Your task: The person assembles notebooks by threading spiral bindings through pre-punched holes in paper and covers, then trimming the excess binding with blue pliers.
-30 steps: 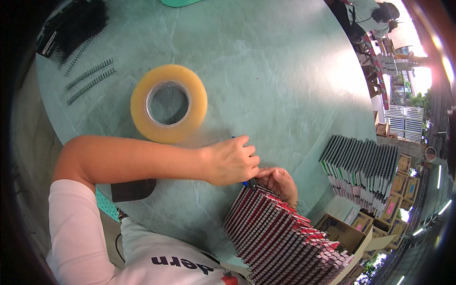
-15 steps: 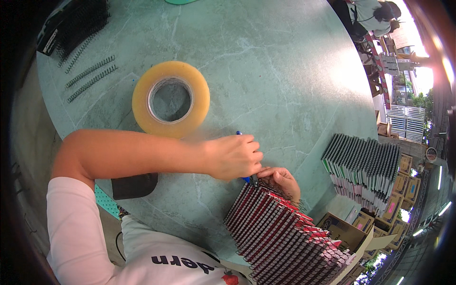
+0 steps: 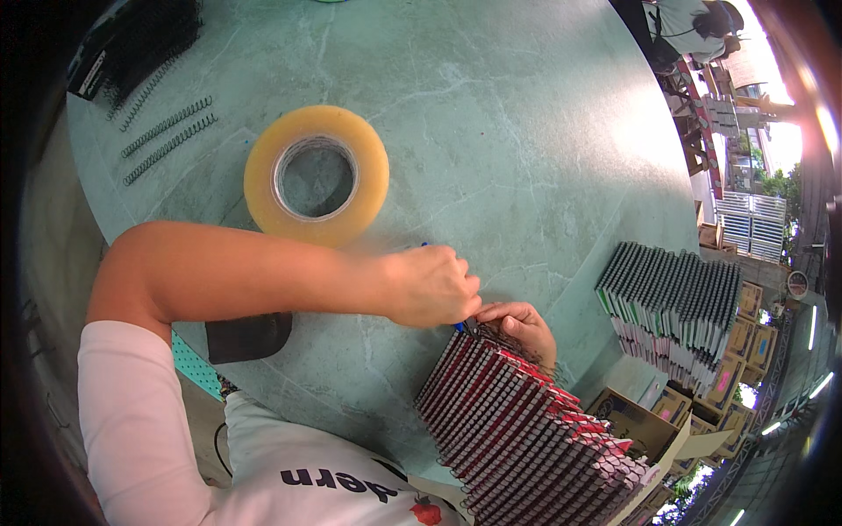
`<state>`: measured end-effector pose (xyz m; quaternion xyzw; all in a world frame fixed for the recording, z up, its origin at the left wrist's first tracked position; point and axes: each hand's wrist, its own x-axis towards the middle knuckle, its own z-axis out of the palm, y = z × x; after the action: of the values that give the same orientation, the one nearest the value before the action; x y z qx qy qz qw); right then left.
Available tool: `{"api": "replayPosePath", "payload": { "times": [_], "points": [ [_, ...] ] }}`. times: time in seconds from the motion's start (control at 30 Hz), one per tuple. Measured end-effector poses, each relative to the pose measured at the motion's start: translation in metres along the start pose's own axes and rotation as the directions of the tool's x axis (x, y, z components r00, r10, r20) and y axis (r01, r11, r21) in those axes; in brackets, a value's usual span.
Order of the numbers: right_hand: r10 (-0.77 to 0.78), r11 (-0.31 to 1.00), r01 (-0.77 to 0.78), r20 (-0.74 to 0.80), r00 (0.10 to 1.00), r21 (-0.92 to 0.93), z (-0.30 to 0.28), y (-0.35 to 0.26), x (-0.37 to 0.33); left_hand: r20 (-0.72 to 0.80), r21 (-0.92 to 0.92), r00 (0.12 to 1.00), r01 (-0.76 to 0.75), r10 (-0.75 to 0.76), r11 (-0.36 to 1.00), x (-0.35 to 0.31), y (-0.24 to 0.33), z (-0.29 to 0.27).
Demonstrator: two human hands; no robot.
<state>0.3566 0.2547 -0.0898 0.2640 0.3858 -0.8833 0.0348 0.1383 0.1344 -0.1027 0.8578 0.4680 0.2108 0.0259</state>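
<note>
In the head view, our left hand [image 3: 436, 285] is wrapped round a blue-handled hand tool [image 3: 460, 327] at the upper end of the red spiral-notebook stack [image 3: 526, 430]; our right hand [image 3: 526, 333] curls beside it, its exact grip unclear to us.

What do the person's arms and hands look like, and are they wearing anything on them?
The left arm has a plain white sleeve, a short one that stops above the elbow. Below it the forearm is uncovered. The left hand is bare, with no glove. The right hand has no glove either. Its sleeve can't be seen.
</note>
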Motion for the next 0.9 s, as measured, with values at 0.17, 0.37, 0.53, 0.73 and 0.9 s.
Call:
{"api": "replayPosePath", "payload": {
  "times": [0.17,0.37,0.53,0.73,0.9],
  "points": [
    [0.062,0.997,-0.061,-0.004,0.998,0.045,0.001,-0.001,0.004,-0.001,0.082,0.997,-0.071,0.071,0.994,0.002,-0.009,-0.01],
    [0.063,0.995,-0.063,0.002,0.998,0.08,0.003,0.0,0.004,0.185,0.041,0.982,-0.041,0.033,0.998,0.01,-0.007,-0.016],
    [0.065,0.998,-0.065,-0.016,0.998,0.006,0.0,0.0,0.002,0.169,0.012,0.985,0.018,-0.02,1.0,0.008,-0.002,-0.013],
    [0.147,0.986,-0.14,-0.071,0.987,0.096,-0.001,-0.003,0.001,-0.036,0.107,0.998,-0.04,0.044,0.993,-0.001,-0.006,-0.021],
    [0.119,0.991,-0.113,-0.076,0.99,0.076,-0.003,0.001,0.0,-0.069,0.11,0.997,-0.025,0.033,0.994,0.0,-0.001,-0.011]
  ]
}}
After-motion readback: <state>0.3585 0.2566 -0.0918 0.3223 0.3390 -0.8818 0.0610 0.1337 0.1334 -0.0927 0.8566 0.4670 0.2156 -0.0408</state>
